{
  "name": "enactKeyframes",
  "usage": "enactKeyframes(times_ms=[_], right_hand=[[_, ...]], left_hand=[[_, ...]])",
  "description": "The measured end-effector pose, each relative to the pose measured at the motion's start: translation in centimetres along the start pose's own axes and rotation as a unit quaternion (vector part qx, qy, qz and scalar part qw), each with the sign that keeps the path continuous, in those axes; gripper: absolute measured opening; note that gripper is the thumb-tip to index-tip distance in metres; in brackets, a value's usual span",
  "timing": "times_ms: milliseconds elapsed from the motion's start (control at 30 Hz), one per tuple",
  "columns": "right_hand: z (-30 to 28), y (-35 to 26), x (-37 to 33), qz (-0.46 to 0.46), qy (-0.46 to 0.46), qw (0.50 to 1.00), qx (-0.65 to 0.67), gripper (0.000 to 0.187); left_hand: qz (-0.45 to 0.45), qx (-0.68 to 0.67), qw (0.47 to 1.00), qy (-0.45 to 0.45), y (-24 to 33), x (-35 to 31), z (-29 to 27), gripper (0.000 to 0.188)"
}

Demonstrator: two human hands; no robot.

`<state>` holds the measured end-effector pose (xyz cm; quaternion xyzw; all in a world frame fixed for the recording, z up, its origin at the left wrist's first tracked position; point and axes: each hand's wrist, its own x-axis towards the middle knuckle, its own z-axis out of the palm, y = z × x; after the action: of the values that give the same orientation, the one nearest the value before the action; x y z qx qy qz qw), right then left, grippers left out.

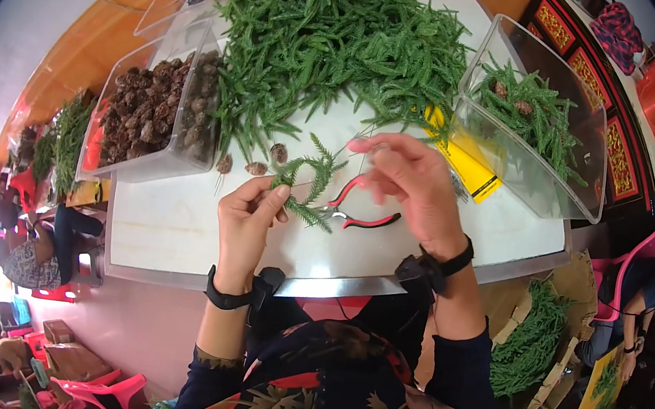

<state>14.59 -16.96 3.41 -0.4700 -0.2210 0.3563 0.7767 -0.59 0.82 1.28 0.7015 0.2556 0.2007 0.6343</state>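
My left hand (255,205) pinches a green artificial pine sprig (316,177) bent into a loose ring above the white table. To the right, my right hand (409,178) is raised with its fingers curled. A thin wire (340,155) seems to run from its fingertips toward the sprig; the exact grip is partly hidden. Red-and-black pliers (366,223) lie on the table below the right hand, their jaws by the sprig. Three loose pine cones (255,168) rest beyond my left hand.
A large heap of pine sprigs (341,37) covers the table's far side. A clear bin of pine cones (145,110) stands left; a clear bin with sprigs and cones (533,116) stands right. A yellow packet (466,161) lies near that bin. A cardboard box of greenery (529,339) sits lower right.
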Motion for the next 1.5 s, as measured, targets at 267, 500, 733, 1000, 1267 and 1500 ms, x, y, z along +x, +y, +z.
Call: enactKeyframes(times_ms=[267,500,733,1000,1267,1500], right_hand=[[0.9,5.2,-3.4,-0.034,0.077,0.989,-0.124,0.022],[4.2,6.8,-4.8,0.038,0.085,0.995,0.040,0.017],[4.4,5.2,-4.3,0.072,0.008,0.993,-0.095,0.012],[2.2,1.7,-3.2,0.018,-0.195,0.926,-0.322,0.013],[3.5,1.7,-5.4,0.001,-0.050,0.962,-0.270,0.021],[7.5,5.5,-8.9,-0.080,0.088,0.933,-0.340,0.023]], left_hand=[[-0.052,-0.167,0.984,-0.028,-1.5,-2.6,-0.7,0.019],[-0.103,-0.261,0.960,-0.015,-1.9,-3.7,-1.1,0.020],[0.016,-0.178,0.982,0.055,-1.4,-4.6,0.3,0.025],[0.298,0.214,0.930,-0.013,1.8,-4.8,-1.3,0.031],[0.075,0.034,0.996,-0.027,-1.4,-5.5,-0.8,0.010],[0.088,0.040,0.995,0.031,-2.3,-5.9,0.2,0.005]])
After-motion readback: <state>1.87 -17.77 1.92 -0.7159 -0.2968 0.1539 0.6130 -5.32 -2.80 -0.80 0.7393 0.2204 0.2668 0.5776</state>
